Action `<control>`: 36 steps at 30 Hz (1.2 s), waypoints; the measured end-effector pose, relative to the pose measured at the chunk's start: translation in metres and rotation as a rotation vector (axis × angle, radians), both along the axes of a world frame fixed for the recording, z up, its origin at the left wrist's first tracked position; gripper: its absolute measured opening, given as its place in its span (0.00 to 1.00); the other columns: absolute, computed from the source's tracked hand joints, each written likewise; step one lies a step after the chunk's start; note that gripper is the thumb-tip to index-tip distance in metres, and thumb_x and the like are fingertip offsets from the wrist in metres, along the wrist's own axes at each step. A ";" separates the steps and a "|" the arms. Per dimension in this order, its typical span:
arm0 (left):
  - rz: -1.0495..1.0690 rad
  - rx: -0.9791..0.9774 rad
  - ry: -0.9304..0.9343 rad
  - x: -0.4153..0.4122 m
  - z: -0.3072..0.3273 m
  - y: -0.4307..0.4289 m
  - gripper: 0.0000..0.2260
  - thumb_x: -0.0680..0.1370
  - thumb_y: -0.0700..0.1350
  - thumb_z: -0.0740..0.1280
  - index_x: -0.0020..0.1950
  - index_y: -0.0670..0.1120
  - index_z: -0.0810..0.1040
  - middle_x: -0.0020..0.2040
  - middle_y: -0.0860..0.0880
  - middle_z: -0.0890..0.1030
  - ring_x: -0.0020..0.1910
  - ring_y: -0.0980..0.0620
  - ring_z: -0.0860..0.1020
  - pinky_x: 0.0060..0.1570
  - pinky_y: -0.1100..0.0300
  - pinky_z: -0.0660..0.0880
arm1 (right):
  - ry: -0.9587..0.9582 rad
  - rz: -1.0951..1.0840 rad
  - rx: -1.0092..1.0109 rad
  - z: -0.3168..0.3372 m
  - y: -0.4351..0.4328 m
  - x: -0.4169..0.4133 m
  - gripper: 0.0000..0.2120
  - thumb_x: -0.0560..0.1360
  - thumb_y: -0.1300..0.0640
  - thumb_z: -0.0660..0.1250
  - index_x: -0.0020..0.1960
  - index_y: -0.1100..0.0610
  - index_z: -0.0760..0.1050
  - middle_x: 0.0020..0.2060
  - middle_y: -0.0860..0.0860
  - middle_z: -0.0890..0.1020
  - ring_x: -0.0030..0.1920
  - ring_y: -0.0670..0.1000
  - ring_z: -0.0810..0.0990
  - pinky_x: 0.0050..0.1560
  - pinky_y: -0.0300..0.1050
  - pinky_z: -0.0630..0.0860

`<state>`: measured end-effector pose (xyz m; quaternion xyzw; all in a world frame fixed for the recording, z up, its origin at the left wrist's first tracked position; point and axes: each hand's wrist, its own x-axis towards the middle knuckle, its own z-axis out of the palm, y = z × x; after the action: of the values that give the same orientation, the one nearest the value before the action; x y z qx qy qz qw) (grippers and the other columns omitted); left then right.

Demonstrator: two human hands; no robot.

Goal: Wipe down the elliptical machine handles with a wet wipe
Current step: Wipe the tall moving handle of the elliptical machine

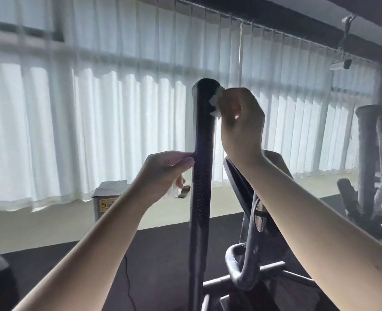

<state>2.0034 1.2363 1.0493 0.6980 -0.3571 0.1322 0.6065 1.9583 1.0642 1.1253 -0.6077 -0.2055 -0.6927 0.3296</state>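
1. A person stands at an elliptical machine in front of pale curtains. A black upright handle rises through the middle of the view.
2. The right hand pinches a bunched white wet wipe and presses it to the handle's right side, just below its rounded top.
3. The left hand sits lower down, with its thumb tip touching the handle's left edge.
4. The wipe is probably light, limp and damp. It will likely fold to the tube's curve and is best kept pinched between the fingertips.
5. The handle looks rigid, with a ribbed grip lower down. It may swing on its pivot, so steadying it at mid-height seems wise.
6. The left fingers curl beneath the palm beside something pale. Whether they hold it, or wrap behind the handle, cannot be told.
7. The far side of the handle is hidden, and its base is cut off at the bottom edge.
8. Grey bars at the far right are blurred, and which machine they belong to is unclear.
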 end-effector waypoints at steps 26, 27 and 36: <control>-0.311 0.010 -0.130 0.050 -0.002 0.006 0.03 0.78 0.47 0.74 0.48 0.55 0.88 0.37 0.57 0.86 0.29 0.55 0.80 0.31 0.63 0.77 | 0.059 -0.335 0.089 -0.064 0.043 -0.002 0.10 0.80 0.64 0.71 0.42 0.65 0.76 0.35 0.54 0.79 0.37 0.53 0.78 0.41 0.49 0.74; -0.337 0.008 -0.132 0.053 -0.005 0.006 0.04 0.78 0.47 0.74 0.48 0.56 0.88 0.36 0.58 0.85 0.29 0.56 0.80 0.28 0.67 0.74 | 0.067 -0.395 0.072 -0.075 0.046 -0.005 0.09 0.78 0.65 0.72 0.41 0.64 0.77 0.35 0.53 0.77 0.38 0.53 0.77 0.41 0.45 0.72; -0.506 -0.024 -0.066 0.067 -0.005 0.004 0.05 0.78 0.48 0.74 0.45 0.58 0.88 0.41 0.57 0.86 0.28 0.53 0.79 0.29 0.64 0.73 | 0.152 -0.703 -0.107 -0.037 0.066 -0.023 0.09 0.75 0.73 0.67 0.44 0.61 0.80 0.40 0.48 0.77 0.39 0.50 0.76 0.42 0.41 0.73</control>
<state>2.0704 1.2402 1.0443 0.5745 -0.5383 0.0030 0.6166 1.9354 1.1304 1.0878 -0.7075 0.0052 -0.7047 0.0535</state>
